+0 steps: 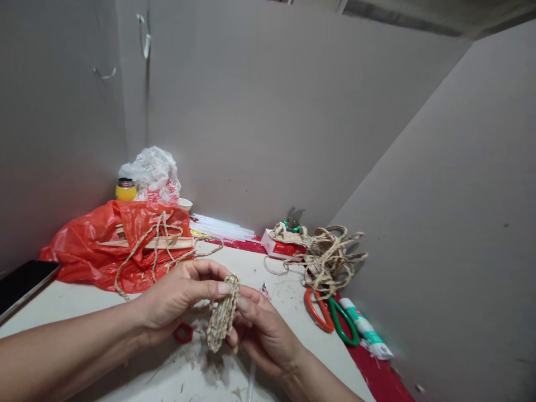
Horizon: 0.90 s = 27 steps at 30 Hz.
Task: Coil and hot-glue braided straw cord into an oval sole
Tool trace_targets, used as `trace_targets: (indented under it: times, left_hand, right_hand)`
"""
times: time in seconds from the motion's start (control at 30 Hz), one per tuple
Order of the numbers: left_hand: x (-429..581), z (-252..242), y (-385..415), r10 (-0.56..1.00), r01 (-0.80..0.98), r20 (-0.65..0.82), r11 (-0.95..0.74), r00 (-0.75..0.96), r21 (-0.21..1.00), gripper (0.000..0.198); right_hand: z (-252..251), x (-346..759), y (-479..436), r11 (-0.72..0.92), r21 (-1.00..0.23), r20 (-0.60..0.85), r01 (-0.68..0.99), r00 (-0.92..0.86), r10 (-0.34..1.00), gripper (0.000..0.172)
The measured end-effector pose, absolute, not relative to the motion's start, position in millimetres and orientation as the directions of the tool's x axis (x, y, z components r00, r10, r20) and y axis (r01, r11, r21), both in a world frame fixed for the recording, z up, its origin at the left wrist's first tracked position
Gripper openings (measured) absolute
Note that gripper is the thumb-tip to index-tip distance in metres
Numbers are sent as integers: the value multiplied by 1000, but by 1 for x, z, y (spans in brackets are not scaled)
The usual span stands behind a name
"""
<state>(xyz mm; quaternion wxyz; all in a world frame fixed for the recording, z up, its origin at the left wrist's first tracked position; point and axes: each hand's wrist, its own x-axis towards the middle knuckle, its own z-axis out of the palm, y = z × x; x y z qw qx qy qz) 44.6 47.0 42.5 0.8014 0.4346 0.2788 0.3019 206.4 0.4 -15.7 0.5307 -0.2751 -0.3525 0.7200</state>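
**Grey-walled corner, a straw braid held over a littered table**

Grey board walls close in a white table [75,312] strewn with straw scraps. Near its front edge, a person holds a flat straw braid [223,314] on edge just above the table. The left hand [176,301] is closed on the braid's upper end, pinching it between thumb and fingers. The right hand [262,329] is curled round its lower side, thumb pressed to the weave.

A loose cord [156,245] trails toward 10 o'clock across a red plastic bag [87,251]. Behind that, at 11 o'clock, stand a white plastic bag [153,176] and a yellow jar [125,191]. At 2 o'clock a tangle of cord [330,254] spills over a red box [278,249]. Scissors [330,318] with one orange and one green handle lie at 3 o'clock, a glue tube [366,335] just beside them. A small red ring [183,333] lies beneath the left hand, and a dark phone [23,282] lies at 9 o'clock.
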Motion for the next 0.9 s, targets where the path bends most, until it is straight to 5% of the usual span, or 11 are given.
trace_targets:
  times: [0.37,0.53,0.73,0.9]
  left_hand:
    - [43,40,52,681,-175,-169,405,712,897,23]
    - [39,47,53,729,-145,-56,210,682,967,23]
    - [38,48,47,760,-2,179,-227,625,974,27]
    - [41,48,43,761,31,184,-259,623,965,15]
  right_hand:
    - [-12,206,0,-175,-816,-11,-550,-288,958,34]
    - [-7,212,-3,-45,-889,25,-456,-146,989,33]
    - [6,217,-7,178,-958,182,-224,4,983,16]
    - [10,214,-9,278,-960,278,-26,9,960,13]
